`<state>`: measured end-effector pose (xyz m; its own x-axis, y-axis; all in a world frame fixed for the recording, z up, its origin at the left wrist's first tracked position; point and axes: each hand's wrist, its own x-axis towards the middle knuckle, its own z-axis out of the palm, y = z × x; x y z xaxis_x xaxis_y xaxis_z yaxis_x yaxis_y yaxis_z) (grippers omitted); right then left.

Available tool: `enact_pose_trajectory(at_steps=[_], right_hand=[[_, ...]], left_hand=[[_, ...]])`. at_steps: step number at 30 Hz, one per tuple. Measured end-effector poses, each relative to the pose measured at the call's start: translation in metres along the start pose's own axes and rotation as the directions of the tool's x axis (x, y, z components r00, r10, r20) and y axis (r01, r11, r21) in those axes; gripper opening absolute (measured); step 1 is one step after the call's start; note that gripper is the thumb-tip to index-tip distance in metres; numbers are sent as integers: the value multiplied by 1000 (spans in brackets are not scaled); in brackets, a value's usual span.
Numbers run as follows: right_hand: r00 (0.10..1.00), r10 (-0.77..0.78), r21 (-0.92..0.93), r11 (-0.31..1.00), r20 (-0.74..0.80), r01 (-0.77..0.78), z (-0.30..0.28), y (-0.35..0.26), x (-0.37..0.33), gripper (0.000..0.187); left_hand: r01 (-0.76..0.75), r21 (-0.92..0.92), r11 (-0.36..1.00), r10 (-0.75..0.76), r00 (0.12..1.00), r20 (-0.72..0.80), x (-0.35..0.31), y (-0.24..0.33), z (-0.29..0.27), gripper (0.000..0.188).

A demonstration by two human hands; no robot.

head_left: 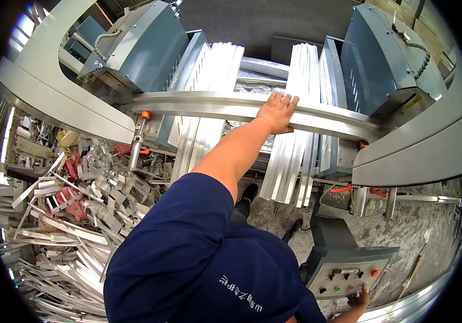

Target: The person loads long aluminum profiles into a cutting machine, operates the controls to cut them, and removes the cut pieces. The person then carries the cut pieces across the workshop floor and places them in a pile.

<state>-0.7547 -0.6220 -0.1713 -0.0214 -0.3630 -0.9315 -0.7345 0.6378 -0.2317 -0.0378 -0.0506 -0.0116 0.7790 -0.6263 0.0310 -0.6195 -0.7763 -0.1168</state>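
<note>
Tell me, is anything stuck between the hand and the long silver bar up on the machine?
No. The left hand lies flat right on the bar, fingers over its top edge, with nothing between them. The right hand is down at the control panel, fingers by the buttons.

single head view, fisheye, looking steeply down from above the person's chest and feet toward a cutting machine (150, 48). machine bed near, floor and scrap pile (69, 215) farther below. edges bend at rim. no second view.
</note>
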Motion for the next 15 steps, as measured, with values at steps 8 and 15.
enact_pose_trajectory(at_steps=[8,15], right_hand=[[984,-36,173,985,176,5,9,8,-9,96],[964,-17,356,931,265,-82,14,0,-17,83]], left_hand=[[-26,-25,999,26,999,-21,-1,0,-2,101],[-87,-218,972,71,994,-79,16,-34,16,57]])
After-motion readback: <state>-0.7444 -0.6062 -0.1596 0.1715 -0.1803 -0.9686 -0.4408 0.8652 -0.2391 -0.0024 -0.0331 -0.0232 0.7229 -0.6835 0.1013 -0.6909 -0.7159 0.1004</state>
